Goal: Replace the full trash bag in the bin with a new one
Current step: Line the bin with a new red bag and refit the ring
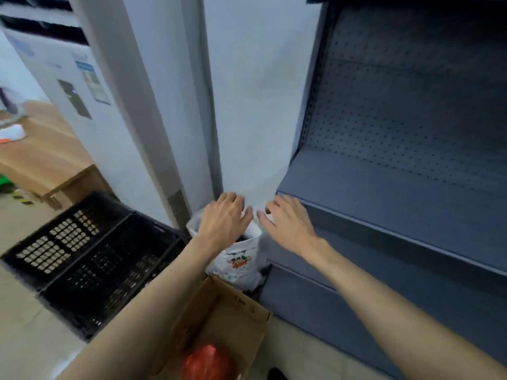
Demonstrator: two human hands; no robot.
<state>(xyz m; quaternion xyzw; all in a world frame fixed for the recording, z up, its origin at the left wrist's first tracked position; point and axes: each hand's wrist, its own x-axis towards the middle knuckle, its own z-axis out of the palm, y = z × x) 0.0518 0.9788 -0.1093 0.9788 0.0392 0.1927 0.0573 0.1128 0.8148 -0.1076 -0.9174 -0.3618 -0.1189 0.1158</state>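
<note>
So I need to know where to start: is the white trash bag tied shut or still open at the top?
Open. The white trash bag has its mouth gaping, dark inside, under the left hand; no knot shows.

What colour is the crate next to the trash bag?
Black, seen in the head view: the crate sits left of the bag.

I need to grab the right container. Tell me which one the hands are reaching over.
The white printed trash bag, directly under both hands, wedged against the grey shelving. The black crate sits left; the cardboard box sits nearer the camera.
</note>
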